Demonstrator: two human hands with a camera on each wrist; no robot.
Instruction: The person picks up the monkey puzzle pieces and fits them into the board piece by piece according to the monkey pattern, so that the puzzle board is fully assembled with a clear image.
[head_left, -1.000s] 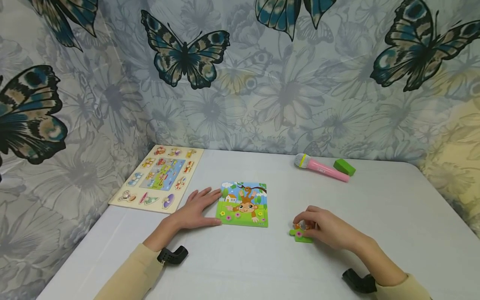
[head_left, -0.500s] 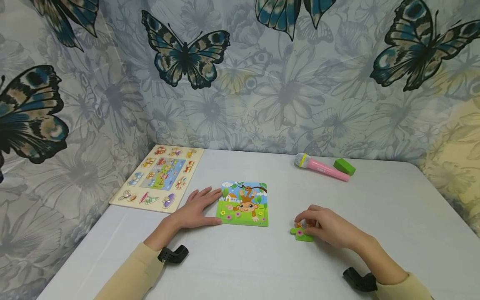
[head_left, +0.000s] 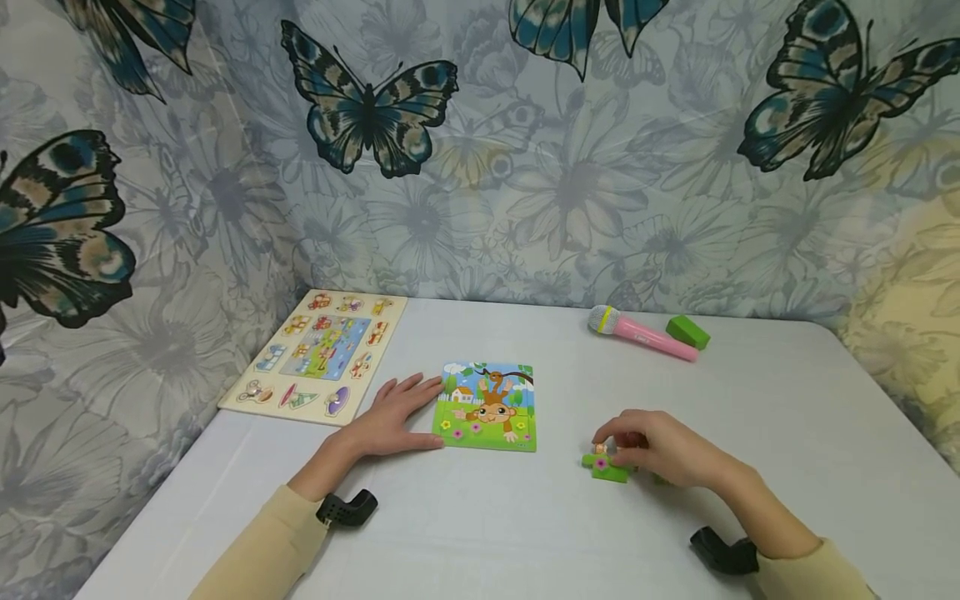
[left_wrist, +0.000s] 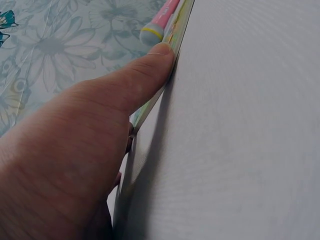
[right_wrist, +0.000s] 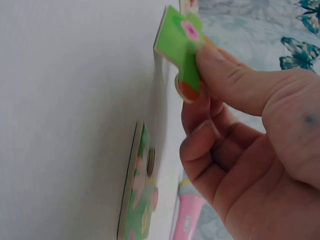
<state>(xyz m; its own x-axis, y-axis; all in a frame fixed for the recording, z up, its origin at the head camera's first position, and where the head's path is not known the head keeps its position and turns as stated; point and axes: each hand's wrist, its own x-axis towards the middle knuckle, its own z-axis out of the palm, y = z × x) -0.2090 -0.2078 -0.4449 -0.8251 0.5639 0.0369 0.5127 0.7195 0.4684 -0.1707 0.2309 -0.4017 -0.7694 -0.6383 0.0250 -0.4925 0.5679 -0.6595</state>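
One flat, green, pink-flowered jigsaw piece [head_left: 607, 470] is pinched by the right hand [head_left: 666, 451], right of the square, colourful monkey-picture board [head_left: 487, 407] touched by the outspread left hand [head_left: 390, 421]; pick-up is seemingly underway, with leftward carrying probably needed next.

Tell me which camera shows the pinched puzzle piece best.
The right wrist view: the puzzle piece appears large there, its pink flower plain. The head view shows it small, partly hidden; the left wrist view doesn't show it.
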